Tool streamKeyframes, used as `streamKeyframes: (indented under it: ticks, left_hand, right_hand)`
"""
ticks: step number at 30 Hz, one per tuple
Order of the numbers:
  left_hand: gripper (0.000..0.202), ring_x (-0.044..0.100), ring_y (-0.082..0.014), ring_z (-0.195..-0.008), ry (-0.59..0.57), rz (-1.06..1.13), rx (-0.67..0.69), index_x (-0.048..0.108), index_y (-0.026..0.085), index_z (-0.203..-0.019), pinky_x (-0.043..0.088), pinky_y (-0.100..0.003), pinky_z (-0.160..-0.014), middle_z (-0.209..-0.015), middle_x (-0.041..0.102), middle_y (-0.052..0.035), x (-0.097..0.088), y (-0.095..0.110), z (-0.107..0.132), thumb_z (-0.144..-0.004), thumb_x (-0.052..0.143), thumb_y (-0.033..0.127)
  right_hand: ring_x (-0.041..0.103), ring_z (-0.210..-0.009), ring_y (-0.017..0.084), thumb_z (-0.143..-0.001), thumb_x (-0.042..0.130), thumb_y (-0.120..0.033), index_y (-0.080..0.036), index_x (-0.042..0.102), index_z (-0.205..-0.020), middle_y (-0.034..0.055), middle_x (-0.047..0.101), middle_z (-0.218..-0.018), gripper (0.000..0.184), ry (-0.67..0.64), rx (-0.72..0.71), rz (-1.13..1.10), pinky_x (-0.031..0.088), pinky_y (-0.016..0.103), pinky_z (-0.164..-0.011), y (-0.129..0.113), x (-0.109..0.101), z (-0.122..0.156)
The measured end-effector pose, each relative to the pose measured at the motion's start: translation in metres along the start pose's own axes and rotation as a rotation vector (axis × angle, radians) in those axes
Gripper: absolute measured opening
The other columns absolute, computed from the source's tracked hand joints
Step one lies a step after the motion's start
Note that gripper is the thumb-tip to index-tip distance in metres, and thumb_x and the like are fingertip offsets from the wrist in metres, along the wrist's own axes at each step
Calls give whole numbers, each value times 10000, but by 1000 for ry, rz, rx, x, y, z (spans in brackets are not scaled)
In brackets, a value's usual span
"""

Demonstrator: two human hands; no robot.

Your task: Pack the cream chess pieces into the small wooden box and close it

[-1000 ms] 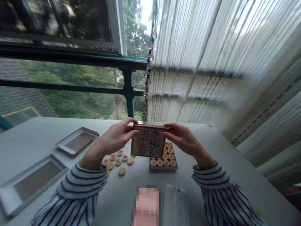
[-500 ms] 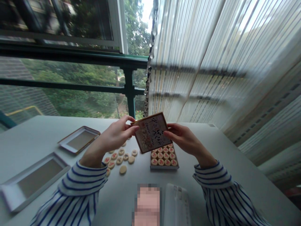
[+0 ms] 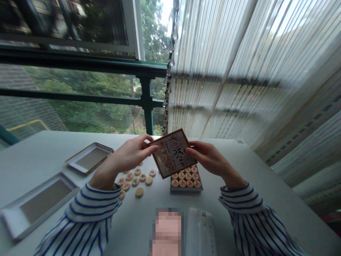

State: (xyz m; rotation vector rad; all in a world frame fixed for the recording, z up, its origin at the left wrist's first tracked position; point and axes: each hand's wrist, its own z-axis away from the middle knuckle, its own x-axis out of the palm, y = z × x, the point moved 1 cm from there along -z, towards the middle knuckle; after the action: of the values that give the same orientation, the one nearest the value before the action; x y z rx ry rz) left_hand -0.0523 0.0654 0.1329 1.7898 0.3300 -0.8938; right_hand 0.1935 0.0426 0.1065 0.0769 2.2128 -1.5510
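Between both hands I hold a box lid [image 3: 173,154], tilted, with dark Chinese characters and "Chinese chess" printed on its face. My left hand [image 3: 133,152] pinches its left edge, thumb on the face. On the opposite edge, my right hand [image 3: 206,156] grips it the same way. Partly hidden beneath the lid is a shallow box of round Chinese chess pieces [image 3: 185,181], in neat rows with red characters. Loose chess pieces [image 3: 135,181] lie scattered below my left hand, some with red or black characters, some blank side up.
At the left of the white table [image 3: 255,199] lie a brown-edged open lid or tray [image 3: 92,159] and a larger white box part [image 3: 39,202]. A whitish translucent object [image 3: 201,231] is near the front edge. Behind stand a green window railing [image 3: 146,89] and a sheer curtain [image 3: 213,64].
The lid has dipped slightly and its face has turned a little more toward me. Both hands keep their hold on it, and the pieces have not moved.
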Motion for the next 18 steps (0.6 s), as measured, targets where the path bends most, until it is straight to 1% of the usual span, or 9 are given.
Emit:
streamKeyframes:
  ticks: [3, 6, 8, 11, 14, 18]
  left_hand:
    - [358, 603, -184, -743, 45, -27, 26, 569, 163, -931, 467, -289, -618, -845, 658, -67, 0, -2, -3, -760, 482, 465]
    - [378, 605, -192, -794, 104, -45, 47, 609, 158, -925, 481, -312, -676, -915, 652, -77, 0, -3, -5, -750, 500, 474]
    - [385, 607, -190, -819, 124, -32, 78, 616, 163, -964, 485, -317, -708, -943, 653, -74, 0, -1, -5, -752, 509, 467]
    - [381, 600, -186, -870, 155, -13, 161, 606, 183, -1034, 484, -316, -744, -974, 653, -67, 3, 6, -2, -766, 519, 439]
    - [372, 592, -179, -902, 208, -1, 247, 589, 209, -1081, 475, -312, -776, -1002, 649, -53, 7, 13, 1, -766, 545, 403]
    - [338, 584, -161, -936, 227, 44, 352, 588, 225, -1088, 457, -294, -833, -1036, 644, -32, 12, 20, 2, -770, 565, 336]
  right_hand:
    - [603, -813, 161, -809, 509, -334, -159, 557, -1106, 59, 654, -869, 348, -23, -1, -24, 512, 330, -715, 1, 0, 0]
    - [599, -818, 159, -813, 500, -318, -161, 546, -1113, 64, 649, -908, 341, -41, -13, -6, 507, 324, -708, -2, 1, 2]
    - [595, -806, 152, -815, 494, -302, -167, 548, -1109, 64, 645, -935, 327, -45, -26, 46, 501, 308, -693, -6, 3, 3]
    - [583, -744, 129, -819, 482, -266, -183, 550, -1110, 46, 646, -920, 311, -36, -68, 157, 482, 271, -644, -12, 5, 4]
    - [550, -668, 103, -814, 487, -240, -206, 558, -1103, 11, 646, -862, 299, -21, -111, 278, 449, 240, -593, -18, 8, 6]
    - [526, -670, 99, -810, 489, -214, -214, 564, -1092, -6, 636, -846, 292, -44, -143, 353, 436, 237, -606, -25, 11, 8]
